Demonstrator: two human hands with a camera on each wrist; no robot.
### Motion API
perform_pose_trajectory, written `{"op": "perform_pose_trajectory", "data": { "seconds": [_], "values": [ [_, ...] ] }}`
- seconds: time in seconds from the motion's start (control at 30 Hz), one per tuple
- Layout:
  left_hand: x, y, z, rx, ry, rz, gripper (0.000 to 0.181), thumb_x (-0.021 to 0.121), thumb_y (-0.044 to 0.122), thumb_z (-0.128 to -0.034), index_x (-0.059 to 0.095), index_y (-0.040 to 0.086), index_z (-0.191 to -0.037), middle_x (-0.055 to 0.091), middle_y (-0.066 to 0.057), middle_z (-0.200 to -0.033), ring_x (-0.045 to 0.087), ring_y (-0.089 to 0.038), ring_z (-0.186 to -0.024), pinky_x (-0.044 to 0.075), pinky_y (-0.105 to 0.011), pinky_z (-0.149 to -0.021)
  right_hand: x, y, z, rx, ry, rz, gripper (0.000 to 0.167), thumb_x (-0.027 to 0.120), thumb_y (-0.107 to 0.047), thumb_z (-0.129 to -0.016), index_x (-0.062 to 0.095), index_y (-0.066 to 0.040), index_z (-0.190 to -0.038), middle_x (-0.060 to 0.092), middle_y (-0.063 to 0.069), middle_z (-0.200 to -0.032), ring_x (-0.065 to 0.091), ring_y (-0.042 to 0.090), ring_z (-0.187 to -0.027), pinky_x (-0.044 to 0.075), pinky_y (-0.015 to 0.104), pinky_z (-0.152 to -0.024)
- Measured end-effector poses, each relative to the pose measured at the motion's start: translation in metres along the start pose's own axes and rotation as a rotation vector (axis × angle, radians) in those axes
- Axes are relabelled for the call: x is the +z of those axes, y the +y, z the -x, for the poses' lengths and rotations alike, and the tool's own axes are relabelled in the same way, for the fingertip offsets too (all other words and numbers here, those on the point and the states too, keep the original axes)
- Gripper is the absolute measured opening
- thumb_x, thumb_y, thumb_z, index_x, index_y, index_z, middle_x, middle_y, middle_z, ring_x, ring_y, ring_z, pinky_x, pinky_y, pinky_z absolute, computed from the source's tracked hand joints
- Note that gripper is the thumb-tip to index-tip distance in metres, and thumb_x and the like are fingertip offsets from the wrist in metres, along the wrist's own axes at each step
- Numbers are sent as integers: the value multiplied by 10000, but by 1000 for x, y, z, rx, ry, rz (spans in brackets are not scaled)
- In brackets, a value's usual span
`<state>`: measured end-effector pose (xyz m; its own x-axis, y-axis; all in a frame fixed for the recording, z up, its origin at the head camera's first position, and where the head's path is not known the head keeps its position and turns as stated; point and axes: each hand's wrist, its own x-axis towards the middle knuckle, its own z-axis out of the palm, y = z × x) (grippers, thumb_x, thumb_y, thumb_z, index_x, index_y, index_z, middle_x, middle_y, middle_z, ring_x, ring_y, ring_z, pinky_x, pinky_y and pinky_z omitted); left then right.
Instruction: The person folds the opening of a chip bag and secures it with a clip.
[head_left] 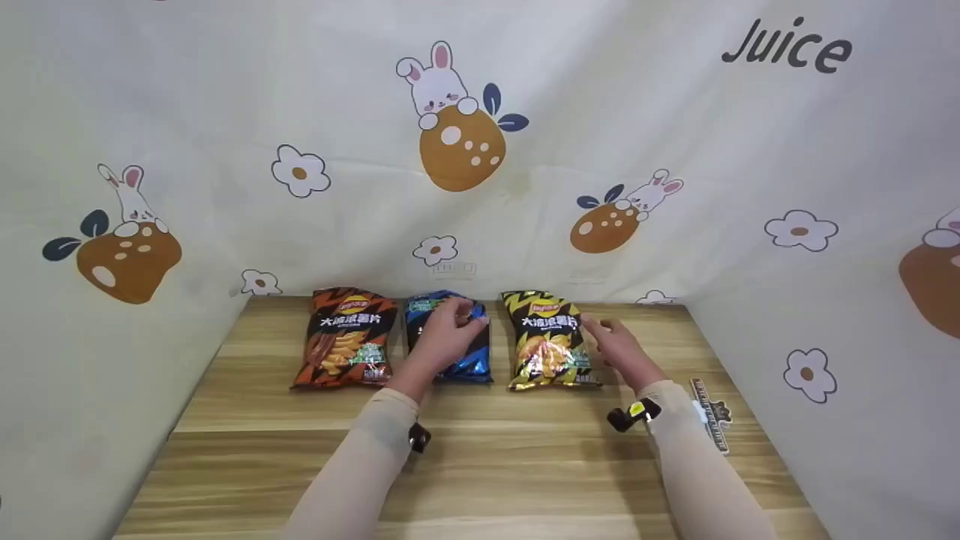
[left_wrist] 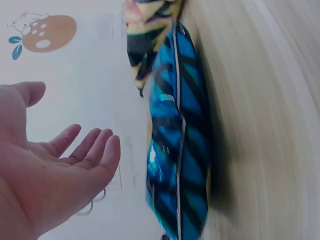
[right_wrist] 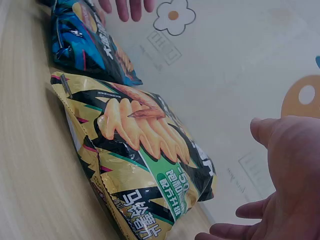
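Three bags of potato chips lie in a row near the wall: an orange bag (head_left: 349, 341) at left, a blue bag (head_left: 474, 361) in the middle and a yellow bag (head_left: 550, 341) at right. My left hand (head_left: 442, 339) is over the blue bag and hides part of it; in the left wrist view its loosely bent fingers hold nothing, apart from the blue bag (left_wrist: 177, 135). At the right side of the yellow bag is my right hand (head_left: 621, 349). The right wrist view shows that hand (right_wrist: 285, 185) with parted fingers, holding nothing, near the yellow bag (right_wrist: 145, 145).
The bags lie on a wood-grain table (head_left: 495, 465). Right of the right forearm lies a brown ruler (head_left: 709, 416) with a bear-shaped part. A pale cloth wall (head_left: 360, 232) printed with rabbits and flowers encloses the table at the back and both sides.
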<state>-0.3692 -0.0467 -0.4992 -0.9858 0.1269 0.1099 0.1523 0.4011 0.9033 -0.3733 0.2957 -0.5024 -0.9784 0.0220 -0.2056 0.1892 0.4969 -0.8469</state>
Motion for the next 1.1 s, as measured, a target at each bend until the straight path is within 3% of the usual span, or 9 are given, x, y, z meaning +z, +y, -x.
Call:
{"op": "perform_pose_trajectory", "data": {
  "seconds": [0.17, 0.3, 0.6, 0.77, 0.9, 0.97, 1.1],
  "values": [
    [16, 11, -7, -87, -30, 79, 586, 675, 375, -1093, 553, 21, -1544, 567, -222, -1570, 550, -393, -1458, 458, -534, -1208, -3, 3, -7, 32, -56, -53, 1129, 532, -786, -1037, 191, 50, -1716, 253, 330, -1746, 387, 498, -1559, 372, 602, -1265],
    [30, 16, -13, -166, -31, 116, 650, 657, 440, -1087, 526, 41, -1583, 569, -206, -1567, 533, -376, -1462, 446, -523, -1216, -5, 3, -11, 47, -86, -64, 1100, 540, -748, -1056, 182, 54, -1719, 243, 323, -1753, 365, 495, -1571, 364, 609, -1269],
    [59, 24, -20, -207, -92, 203, 726, 630, 480, -1096, 446, 29, -1634, 518, -203, -1626, 504, -379, -1497, 426, -524, -1233, -7, 0, -16, 81, -137, -88, 1054, 551, -719, -1065, 221, 46, -1710, 337, 343, -1696, 382, 490, -1561, 336, 627, -1277],
    [72, 29, -20, -271, -143, 284, 875, 607, 555, -1091, 300, 21, -1712, 366, -223, -1738, 366, -397, -1600, 321, -551, -1301, -6, 2, -19, 77, -158, -96, 1082, 569, -754, -1038, 259, 46, -1699, 353, 350, -1688, 415, 487, -1535, 341, 640, -1268],
    [80, 33, -20, -336, -171, 328, 989, 604, 646, -1056, 218, 50, -1744, 265, -209, -1786, 271, -397, -1643, 248, -575, -1327, -4, 3, -22, 83, -148, -125, 948, 586, -733, -1043, 466, 31, -1591, 536, 283, -1493, 562, 382, -1306, 445, 540, -1161],
    [83, 32, -21, -380, -172, 336, 1053, 608, 693, -1032, 165, 78, -1764, 200, -181, -1817, 221, -383, -1663, 219, -576, -1335, -2, 2, -23, 86, -151, -154, 837, 600, -708, -1049, 590, 15, -1470, 596, 212, -1326, 582, 297, -1115, 486, 437, -1019],
    [93, 27, -27, -441, -146, 352, 1126, 616, 707, -1021, 63, 84, -1777, 57, -153, -1850, 106, -370, -1691, 151, -565, -1351, -1, 1, -25, 98, -173, -190, 725, 605, -687, -1056, 691, -20, -1327, 620, 159, -1202, 560, 256, -998, 473, 397, -924]
  ]
}}
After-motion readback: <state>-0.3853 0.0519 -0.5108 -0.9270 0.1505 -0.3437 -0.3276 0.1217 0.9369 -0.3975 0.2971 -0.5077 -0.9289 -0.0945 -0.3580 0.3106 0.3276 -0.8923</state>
